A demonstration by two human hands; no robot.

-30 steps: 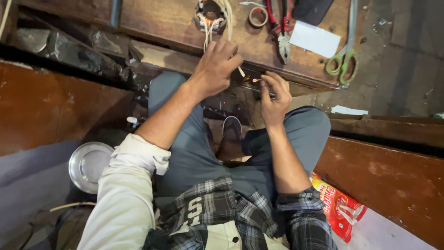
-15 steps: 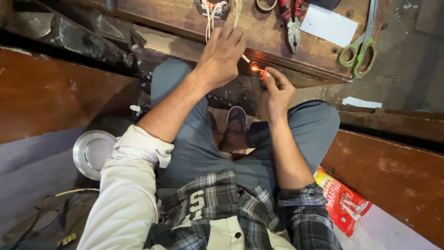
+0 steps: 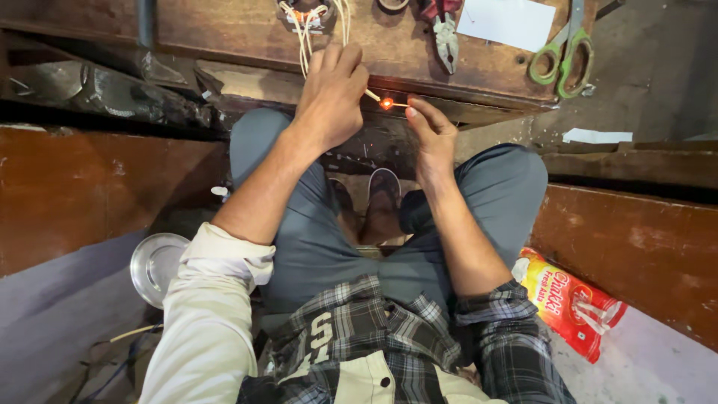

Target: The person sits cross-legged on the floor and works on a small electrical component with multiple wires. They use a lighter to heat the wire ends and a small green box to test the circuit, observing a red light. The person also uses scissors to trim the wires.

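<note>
A round steel dish lies on the floor beside the person's left knee; whether anything is in it cannot be told from this angle. A red and yellow snack packet lies on the floor by the right thigh, its mouth crumpled, its contents hidden.

The left hand reaches forward over the near edge of the wooden table, fingers curled together and pinched on a pale cord whose end sticks out to the right of the knuckles. More pale cords run up from under this hand toward a small bundle at the top of the table. The right hand is raised just beside it, thumb and forefinger closed on a thin stick that points left. At the stick's tip a small orange glow sits between the two hands, touching or nearly touching the end of the cord; which one cannot be told.

Farther back on the table lie red-handled pliers, a white sheet of paper and green-handled scissors, all well apart from the hands. The person sits with knees spread in grey trousers, a sandalled foot showing between them below the hands.
</note>
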